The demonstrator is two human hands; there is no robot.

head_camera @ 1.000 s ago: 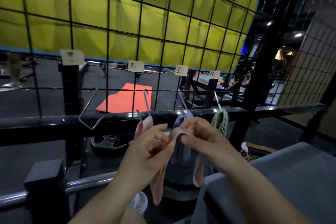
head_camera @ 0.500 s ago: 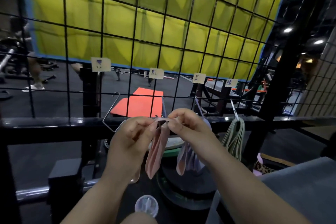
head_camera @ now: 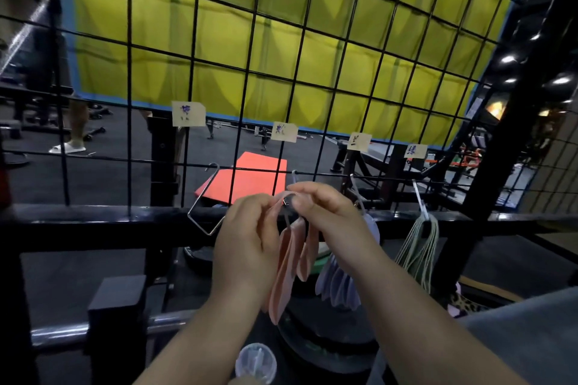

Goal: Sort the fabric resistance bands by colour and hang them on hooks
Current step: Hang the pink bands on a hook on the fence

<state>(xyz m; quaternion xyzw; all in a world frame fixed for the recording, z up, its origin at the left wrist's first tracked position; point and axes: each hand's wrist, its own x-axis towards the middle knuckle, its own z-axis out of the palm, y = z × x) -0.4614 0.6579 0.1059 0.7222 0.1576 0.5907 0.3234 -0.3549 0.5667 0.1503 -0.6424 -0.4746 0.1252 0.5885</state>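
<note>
1. Two hands meet in front of a black wire grid (head_camera: 250,72). The left hand (head_camera: 247,241) and the right hand (head_camera: 325,212) each pinch the top of the pink bands (head_camera: 287,259) between thumb and curled fingers.
2. The pink bands hang in loops between the hands, just under a metal hook (head_camera: 294,175). Whether they rest on it cannot be told.
3. Lavender bands (head_camera: 341,284) hang just to the right, and green bands (head_camera: 419,247) farther right.
4. Paper labels (head_camera: 188,114) sit on the grid above.

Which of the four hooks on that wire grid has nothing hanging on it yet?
The leftmost hook, under the first paper label: it is bare wire. The other three carry pink bands, lavender bands and green bands.
</note>
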